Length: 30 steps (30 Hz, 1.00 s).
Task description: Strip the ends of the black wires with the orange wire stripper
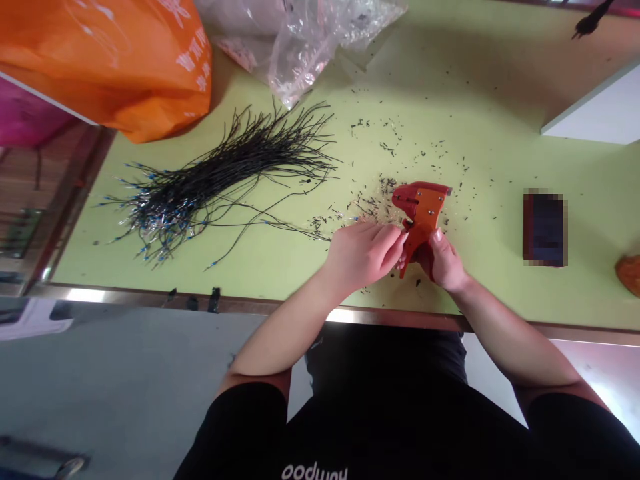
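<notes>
My right hand (448,264) is wrapped round the handles of a red and orange wire stripper (429,203), whose head points away from me over the table. Close against the stripper's left side, my left hand (367,253) is closed in a pinch. A thin black wire (295,231) runs from the left into this hand; its end at the fingertips is hidden. Further left lies a large bundle of black wires (225,170), with blue and metal tips gathered at its left end.
Black insulation scraps (367,207) are scattered over the green table (500,280). An orange bag (150,73) and clear plastic bags (305,47) stand at the back left. To the right are a dark blurred rectangular object (546,230) and a white panel (600,110).
</notes>
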Each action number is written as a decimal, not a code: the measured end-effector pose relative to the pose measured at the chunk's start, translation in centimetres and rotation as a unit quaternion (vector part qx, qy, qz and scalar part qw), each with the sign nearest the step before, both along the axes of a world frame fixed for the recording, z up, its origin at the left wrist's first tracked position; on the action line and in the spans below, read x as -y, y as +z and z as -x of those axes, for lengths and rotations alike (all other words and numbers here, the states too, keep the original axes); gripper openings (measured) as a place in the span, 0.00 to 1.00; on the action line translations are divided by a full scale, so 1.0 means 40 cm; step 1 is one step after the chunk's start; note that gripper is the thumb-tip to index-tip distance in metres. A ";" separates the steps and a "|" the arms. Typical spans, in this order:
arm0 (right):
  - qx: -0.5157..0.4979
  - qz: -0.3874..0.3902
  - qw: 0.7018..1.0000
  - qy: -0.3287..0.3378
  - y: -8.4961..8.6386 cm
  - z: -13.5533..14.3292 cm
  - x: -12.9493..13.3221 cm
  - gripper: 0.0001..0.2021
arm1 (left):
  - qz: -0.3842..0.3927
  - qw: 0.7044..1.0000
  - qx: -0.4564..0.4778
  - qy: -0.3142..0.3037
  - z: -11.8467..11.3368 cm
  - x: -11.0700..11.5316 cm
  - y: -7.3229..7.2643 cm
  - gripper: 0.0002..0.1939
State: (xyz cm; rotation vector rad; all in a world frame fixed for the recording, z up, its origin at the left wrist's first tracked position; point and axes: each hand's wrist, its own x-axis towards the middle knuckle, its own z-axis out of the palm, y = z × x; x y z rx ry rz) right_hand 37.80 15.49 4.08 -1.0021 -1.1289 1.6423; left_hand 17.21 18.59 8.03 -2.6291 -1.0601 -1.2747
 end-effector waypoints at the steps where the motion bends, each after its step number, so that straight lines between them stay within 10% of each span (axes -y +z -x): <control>1: 0.001 -0.002 1.000 -0.002 0.001 0.000 0.000 0.33 | 0.000 1.000 0.002 -0.001 0.000 0.000 0.000 0.16; 30: -0.020 -0.044 0.998 -0.032 0.035 0.017 -0.012 0.35 | 0.030 0.999 -0.010 -0.022 0.009 -0.002 0.001 0.18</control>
